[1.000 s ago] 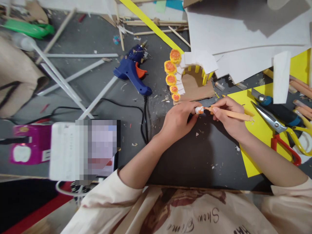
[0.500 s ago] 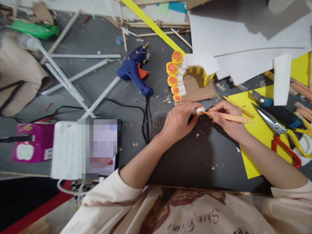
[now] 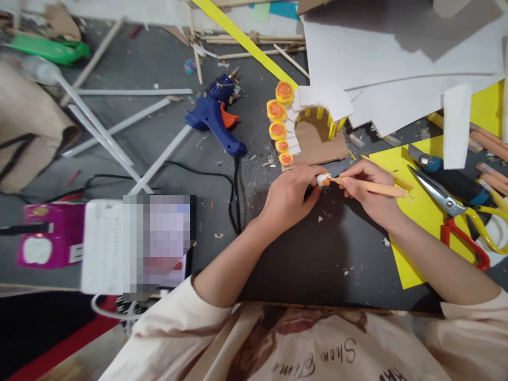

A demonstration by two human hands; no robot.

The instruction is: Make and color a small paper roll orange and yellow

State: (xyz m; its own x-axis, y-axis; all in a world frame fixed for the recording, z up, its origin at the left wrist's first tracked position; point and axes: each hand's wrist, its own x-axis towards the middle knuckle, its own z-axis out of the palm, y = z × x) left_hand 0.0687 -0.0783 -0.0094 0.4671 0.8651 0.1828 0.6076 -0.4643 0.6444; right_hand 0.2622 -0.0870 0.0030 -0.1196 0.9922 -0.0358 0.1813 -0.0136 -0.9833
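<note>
My left hand (image 3: 291, 196) pinches a small white round piece (image 3: 320, 180) between thumb and fingers; orange colour marks its right end. In my right hand (image 3: 371, 193) is a slim light-orange pen (image 3: 383, 189), its narrow tip touching the orange part of the piece. Just beyond my hands stands a cardboard model (image 3: 322, 150) with a curved white paper wall (image 3: 337, 104) and short yellow posts. Yellow discs with orange centres (image 3: 277, 109) line its left side. My fingers cover part of the white piece.
A blue glue gun (image 3: 214, 114) lies left of the model, its black cord trailing toward me. Scissors (image 3: 448, 203) and a cutter (image 3: 456, 180) rest on yellow paper (image 3: 408, 254) at right. A phone (image 3: 169, 238) sits at left, near a purple box (image 3: 51, 235).
The view has shifted slightly, so things appear a little further left. Both hands keep their hold, with the pen tip still at the white piece.
</note>
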